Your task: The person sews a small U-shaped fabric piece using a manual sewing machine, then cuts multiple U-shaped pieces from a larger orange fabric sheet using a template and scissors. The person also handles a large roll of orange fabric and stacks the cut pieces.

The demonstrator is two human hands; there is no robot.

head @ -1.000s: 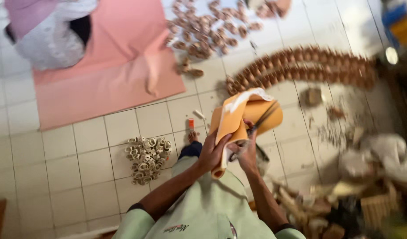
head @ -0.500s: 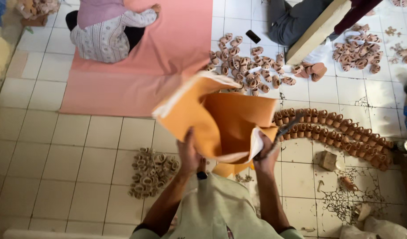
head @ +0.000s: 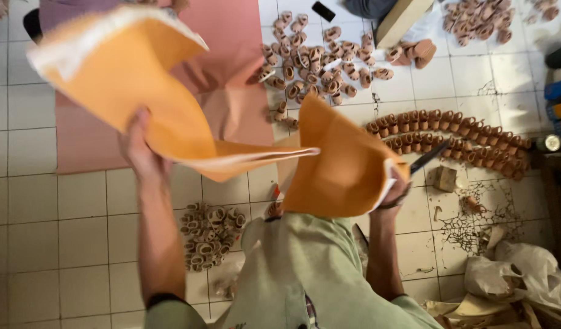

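Note:
A large orange sheet of soft material (head: pixel 140 91) with a pale underside is stretched between both my hands above the tiled floor. My left hand (head: pixel 140 152) grips its left part, raised and spread wide. My right hand (head: pixel 395 186) holds the right part (head: pixel 341 164) together with a dark blade or scissors (head: pixel 428 158) that sticks out to the right. The sheet hides part of the floor and the pink mat behind it.
A pink mat (head: pixel 232 55) lies at the back with a seated person (head: pixel 61 9) at its far edge. Several small brown pieces lie in a pile (head: pixel 320 58), in a long row (head: pixel 457 134) and in a heap (head: pixel 208 234). Scraps and bags (head: pixel 518 280) sit at right.
My hands have moved apart and lifted, and the orange sheet has opened out from a folded bundle into a wide spread. The view has shifted closer over the floor.

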